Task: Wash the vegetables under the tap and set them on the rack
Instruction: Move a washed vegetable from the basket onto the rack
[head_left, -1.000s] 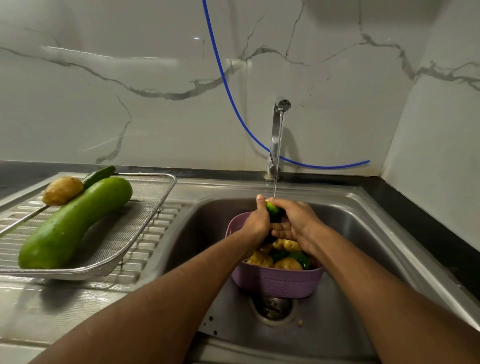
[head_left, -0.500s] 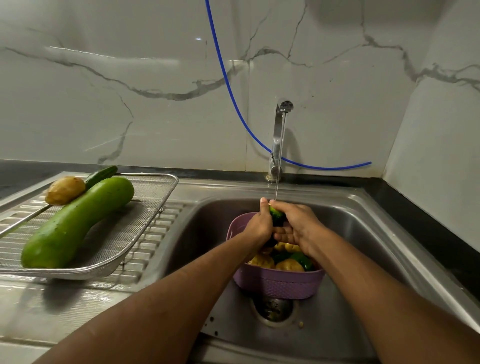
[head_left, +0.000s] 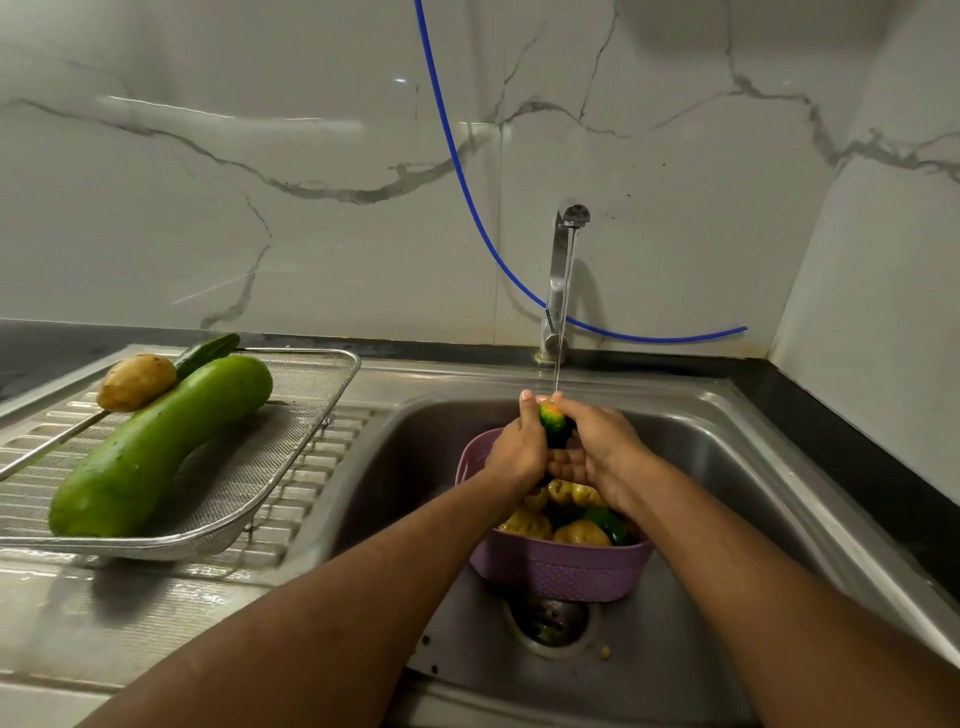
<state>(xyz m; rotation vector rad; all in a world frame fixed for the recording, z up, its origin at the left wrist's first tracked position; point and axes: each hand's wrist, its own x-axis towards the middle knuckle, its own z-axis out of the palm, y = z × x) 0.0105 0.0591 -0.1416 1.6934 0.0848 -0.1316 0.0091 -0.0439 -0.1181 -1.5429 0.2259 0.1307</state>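
My left hand (head_left: 519, 452) and my right hand (head_left: 597, 452) both grip a small dark green cucumber (head_left: 552, 425) with a yellowish tip, held upright under the thin stream from the tap (head_left: 560, 275). Below them a purple basket (head_left: 561, 571) stands in the sink with potatoes (head_left: 581, 533) and green vegetables (head_left: 608, 522) inside. On the left a mesh rack (head_left: 291, 447) holds a large pale green gourd (head_left: 156, 447), a potato (head_left: 136, 382) and a dark cucumber (head_left: 208, 349).
The steel sink basin (head_left: 727, 467) has its drain (head_left: 549, 621) just in front of the basket. A blue hose (head_left: 467, 197) hangs along the marble wall behind the tap. The ribbed draining board (head_left: 156, 597) under the rack is wet.
The cucumber has turned a little between my hands, showing its yellowish tip under the water. Both hands stay in the same place.
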